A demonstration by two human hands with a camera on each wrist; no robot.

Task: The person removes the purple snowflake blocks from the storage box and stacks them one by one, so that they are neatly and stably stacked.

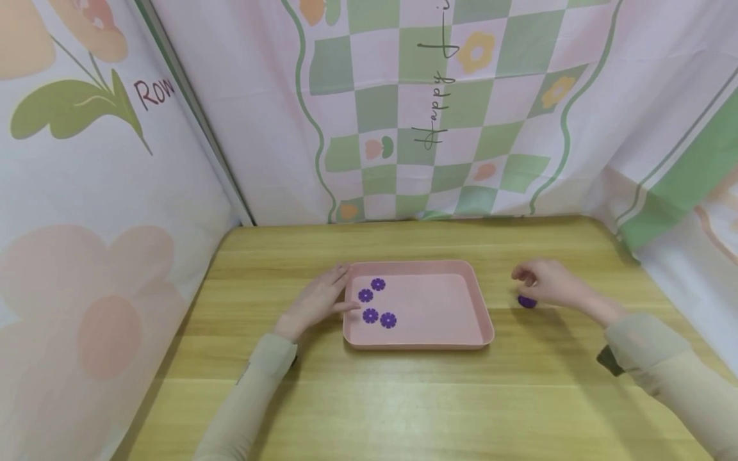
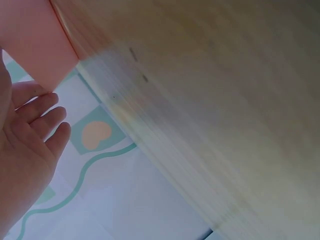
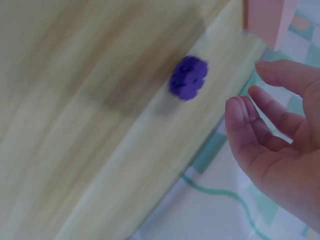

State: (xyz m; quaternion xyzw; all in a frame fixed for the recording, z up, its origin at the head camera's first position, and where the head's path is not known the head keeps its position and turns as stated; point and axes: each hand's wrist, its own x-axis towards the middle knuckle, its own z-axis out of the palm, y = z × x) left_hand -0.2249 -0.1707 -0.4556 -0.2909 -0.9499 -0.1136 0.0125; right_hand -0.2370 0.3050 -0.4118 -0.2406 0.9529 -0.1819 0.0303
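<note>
A shallow pink tray [image 1: 429, 314] lies on the table, with several flat purple flower-shaped discs [image 1: 388, 320] in its left part. My left hand [image 1: 316, 301] touches the tray's left side, fingers extended along the rim and thumb reaching over it. The left wrist view shows those fingers [image 2: 42, 107] at the tray's corner. Right of the tray, my right hand [image 1: 550, 282] hovers with loosely bent fingers and holds nothing. Below it on the table sits a thicker purple notched piece [image 3: 188, 78], looking like a short stack of discs, apart from the fingertips.
The wooden table [image 1: 415, 403] meets a checkered curtain [image 1: 423, 115] at its back edge. Printed fabric [image 1: 75, 192] hangs along the left side, and more fabric [image 1: 680, 211] stands at the right. A dark object [image 1: 610, 360] shows under the right cuff.
</note>
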